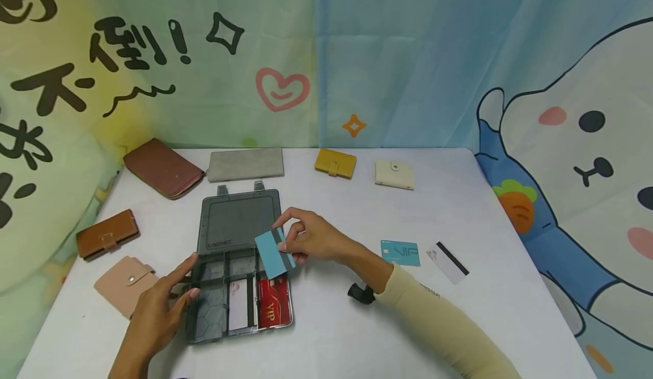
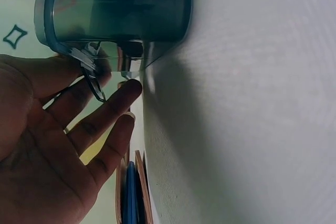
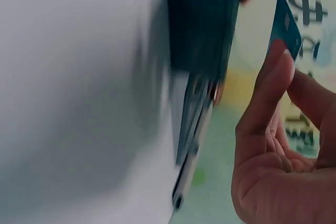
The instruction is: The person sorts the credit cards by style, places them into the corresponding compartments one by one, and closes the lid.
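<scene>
A light blue card (image 1: pixel 274 252) with a dark stripe is pinched between thumb and fingers of the right hand (image 1: pixel 312 237), above the open grey card case (image 1: pixel 237 271) on the white table (image 1: pixel 331 322). Its long axis is tilted, running from about 11 to 5 o'clock, the lower end pointed toward the red card (image 1: pixel 274 308) in the case's right compartment. The case's 9 o'clock edge is touched by the left hand (image 1: pixel 160 305), fingers straight and loosely spread.

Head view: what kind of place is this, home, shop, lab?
Probably a staged recording setup, not a home or shop. A white table stands against a cartoon-printed cloth backdrop, with closed wallets such as the yellow wallet spaced along its edges around an open grey card case.
</scene>
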